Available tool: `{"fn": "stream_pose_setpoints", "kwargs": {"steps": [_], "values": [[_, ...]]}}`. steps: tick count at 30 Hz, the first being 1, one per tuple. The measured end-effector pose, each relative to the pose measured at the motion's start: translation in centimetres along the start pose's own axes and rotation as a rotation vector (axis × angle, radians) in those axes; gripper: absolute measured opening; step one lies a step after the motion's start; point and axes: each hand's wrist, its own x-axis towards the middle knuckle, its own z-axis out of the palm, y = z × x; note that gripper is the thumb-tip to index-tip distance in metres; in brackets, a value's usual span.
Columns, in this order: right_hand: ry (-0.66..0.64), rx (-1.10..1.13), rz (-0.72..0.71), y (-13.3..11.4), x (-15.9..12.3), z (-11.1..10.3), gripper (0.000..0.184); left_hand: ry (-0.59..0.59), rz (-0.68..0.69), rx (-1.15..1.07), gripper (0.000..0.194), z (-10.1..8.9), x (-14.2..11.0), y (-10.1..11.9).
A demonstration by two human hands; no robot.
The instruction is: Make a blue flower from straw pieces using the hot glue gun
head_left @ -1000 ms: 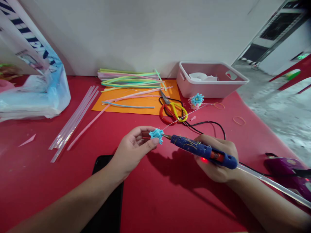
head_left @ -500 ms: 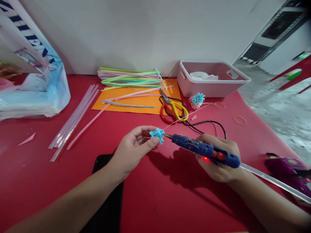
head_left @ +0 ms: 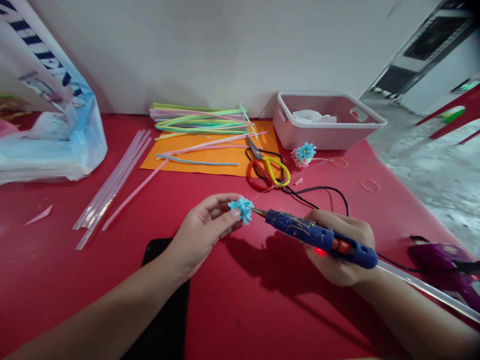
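Observation:
Between the thumb and fingers of my left hand (head_left: 204, 227) is a small fuzzy blue flower (head_left: 243, 209), held over the table. My right hand (head_left: 339, 245) is wrapped around a dark blue hot glue gun (head_left: 300, 227) with a red light glowing below its body. Its metal nozzle points left, with the tip at or very near the flower's right side. A long clear glue stick (head_left: 427, 290) sticks out of the gun's back end. Under my left forearm lies a black phone-like slab (head_left: 165, 320), partly hidden.
Scissors (head_left: 268, 170) and pipe cleaners (head_left: 202, 120) lie on and around an orange sheet (head_left: 180, 167). Clear sticks (head_left: 112, 180) lie left. Behind are a pink bin (head_left: 326, 135), a finished flower (head_left: 304, 154) and a plastic bag (head_left: 52, 150). A black cable (head_left: 333, 189) and purple device (head_left: 446, 270) sit right.
The glue gun has shifted slightly right and down. The blue flower has turned a little in my left hand. The thin strand stretching up toward the finished flower has mostly faded from sight.

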Motion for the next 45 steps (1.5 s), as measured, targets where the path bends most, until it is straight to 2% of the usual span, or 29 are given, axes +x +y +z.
{"fn": "stream_pose_setpoints", "kwargs": {"steps": [6,19,28,31,37,45], "values": [[0.015,0.022,-0.013,-0.94,0.52,-0.20,0.022,0.018,-0.018,-0.070,0.037,0.14,0.07,0.24],[-0.018,-0.016,-0.016,-0.04,0.11,0.15,0.007,-0.011,-0.072,-0.174,0.023,-0.13,0.28,0.16],[-0.034,-0.015,-0.036,-0.30,0.12,0.13,0.009,-0.014,-0.080,-0.197,0.016,0.06,0.29,0.36],[-0.040,0.006,-0.027,-0.55,0.34,0.07,0.019,-0.017,-0.087,-0.180,0.013,0.09,0.34,0.32],[-0.027,0.007,-0.042,-0.40,0.40,0.17,0.013,0.038,-0.020,-0.120,0.021,0.30,0.19,0.32],[-0.033,-0.007,-0.012,-0.19,0.15,0.07,0.009,0.012,0.001,-0.060,0.027,0.26,0.23,0.14]]}}
